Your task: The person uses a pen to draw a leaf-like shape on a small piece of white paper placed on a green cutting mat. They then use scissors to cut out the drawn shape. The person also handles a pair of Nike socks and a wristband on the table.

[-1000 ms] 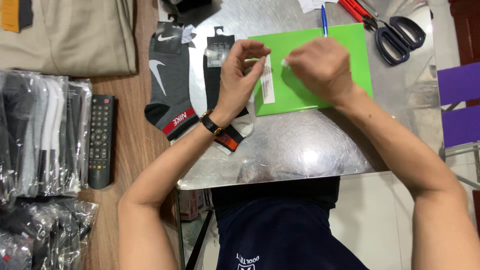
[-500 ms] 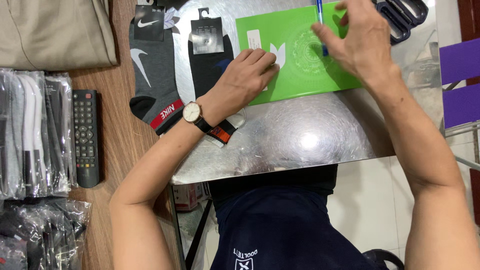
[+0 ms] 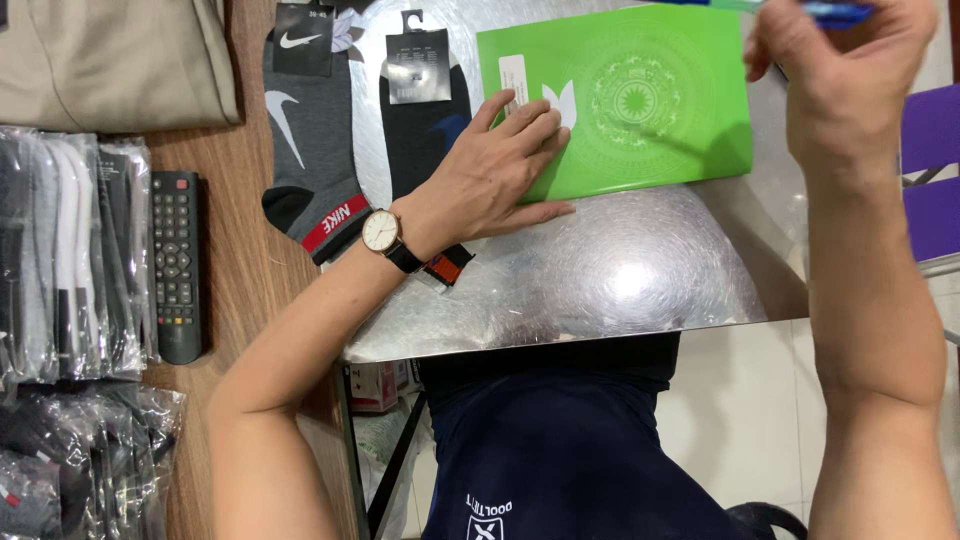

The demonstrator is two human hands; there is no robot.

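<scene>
L. hand: flat, fingers spread, pressing near-left edge of green notebook onto steel bench. Black sock under its wrist; grey sock just beyond. R. hand: pinching blue pen above notebook's far corner.

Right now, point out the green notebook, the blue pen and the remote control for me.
green notebook [image 3: 640, 110], head view, middle of its cover.
blue pen [image 3: 835, 12], head view, barrel showing above the right hand [image 3: 840, 70].
remote control [image 3: 178, 265], head view, its keypad.
</scene>
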